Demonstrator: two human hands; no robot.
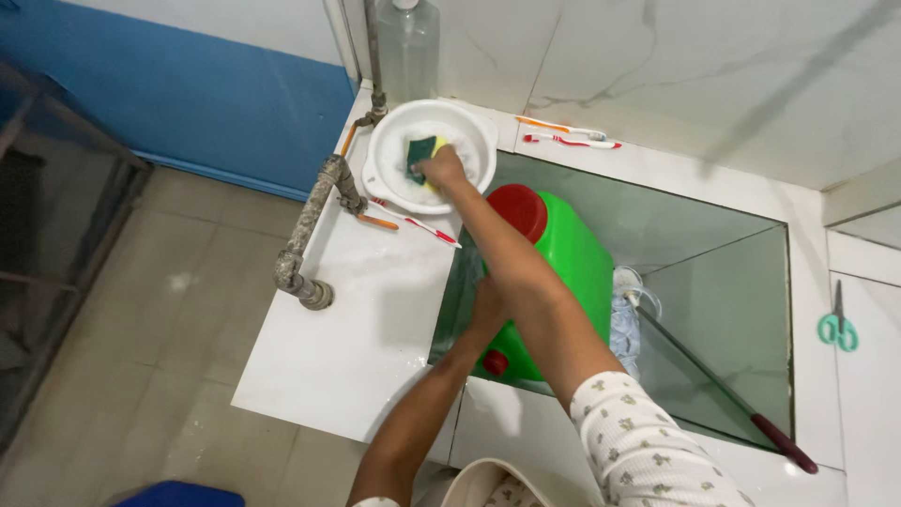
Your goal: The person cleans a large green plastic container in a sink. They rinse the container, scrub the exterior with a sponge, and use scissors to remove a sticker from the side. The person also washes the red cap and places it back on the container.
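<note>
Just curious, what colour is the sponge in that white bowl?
The sponge is dark green with a yellow layer, seen in the head view.

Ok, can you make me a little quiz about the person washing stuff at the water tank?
1. True or false: the right hand reaches into the white bowl with a green and yellow sponge.
2. What colour is the cap on the green jerrycan in the tank?
A. blue
B. red
C. white
3. Fill in: the teal-handled scissors lie on the ledge at the far ____ side of the picture.

Key
1. True. The fingers rest on the sponge inside the bowl.
2. B. The big round cap is red. The left hand steadies the can's side.
3. Right, away from both hands.
</note>
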